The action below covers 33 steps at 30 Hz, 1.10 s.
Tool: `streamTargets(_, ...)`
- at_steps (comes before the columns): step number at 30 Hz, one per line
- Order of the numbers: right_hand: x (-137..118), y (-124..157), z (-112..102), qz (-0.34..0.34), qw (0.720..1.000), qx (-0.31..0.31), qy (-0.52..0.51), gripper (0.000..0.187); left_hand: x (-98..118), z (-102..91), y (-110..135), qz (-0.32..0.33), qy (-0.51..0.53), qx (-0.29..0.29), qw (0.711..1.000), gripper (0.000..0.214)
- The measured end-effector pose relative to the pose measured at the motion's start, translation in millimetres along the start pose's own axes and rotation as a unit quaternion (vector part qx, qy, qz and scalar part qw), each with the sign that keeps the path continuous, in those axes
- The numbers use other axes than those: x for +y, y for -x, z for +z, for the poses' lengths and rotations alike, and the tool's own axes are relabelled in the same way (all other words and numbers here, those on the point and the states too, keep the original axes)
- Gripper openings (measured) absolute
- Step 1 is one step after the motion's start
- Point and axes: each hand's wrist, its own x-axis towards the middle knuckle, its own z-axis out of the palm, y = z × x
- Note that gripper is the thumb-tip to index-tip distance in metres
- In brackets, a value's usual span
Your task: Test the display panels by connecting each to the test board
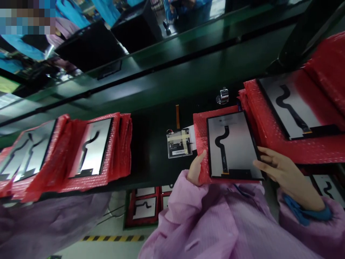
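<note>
In front of me is a display panel with a silver back and a curved black ribbon cable, lying over a red bubble-wrap bag. My left hand is closed on the bag's lower left edge, thumb on top. At the panel's lower right edge, my right hand is closed on it, fingertips on the rim; the underside of that grip is hidden. Left of the bag lies a small circuit board with tape strips, and an orange flex cable extends from it.
Stacked red bubble-wrap bags with panels stand at the right and left. A shiny metal piece sits behind the bag. Below the bench edge is a red tray with panels. Black monitors and people in blue are beyond.
</note>
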Motion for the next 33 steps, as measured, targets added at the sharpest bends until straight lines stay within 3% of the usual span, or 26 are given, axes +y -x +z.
streamTargets(6, -11.6, -15.5, 9.5, -0.003, 0.992, -0.041, -0.121, 0.071, 8.5, 1.7, -6.3, -0.05, 0.063, -0.01, 0.997, 0.032)
streamTargets(13, -5.4, -41.4, 32.1, -0.043, 0.992, -0.071, -0.095, 0.058, 10.3, -1.5, -11.6, -0.022, 0.059, -0.057, 0.996, 0.043)
streamTargets(18, 1.7, -55.2, 40.0, -0.059, 0.995, -0.051, -0.066, 0.049, -0.9, -15.2, -3.9, 0.13, -0.091, -0.015, 0.987, 0.03)
streamTargets(20, 2.0, -58.2, 40.5, -0.08, 0.996, -0.036, -0.035, 0.05, -4.4, -23.1, 5.1, 0.207, -0.219, 0.022, 0.953, 0.045)
streamTargets(22, 1.1, -57.1, 40.2, -0.112, 0.993, -0.021, 0.03, 0.05, -6.1, -30.1, 15.5, 0.261, -0.384, 0.089, 0.881, 0.061)
streamTargets(24, -1.5, -50.5, 39.7, -0.162, 0.977, 0.016, 0.14, 0.051, -5.5, -35.3, 24.5, 0.289, -0.498, 0.144, 0.805, 0.063)
streamTargets(27, -12.0, -36.4, 39.4, -0.254, 0.918, 0.066, 0.297, 0.053, 2.9, -40.7, 30.8, 0.328, -0.543, 0.146, 0.759, 0.047)
streamTargets(29, -25.4, -33.5, 41.9, -0.322, 0.879, 0.041, 0.348, 0.052, 17.1, -42.2, 27.6, 0.387, -0.551, 0.134, 0.726, 0.037)
streamTargets(33, -61.5, -62.3, 62.0, -0.442, 0.793, -0.045, 0.418, 0.047, 67.8, -36.6, -3.4, 0.54, -0.581, 0.158, 0.588, 0.026)
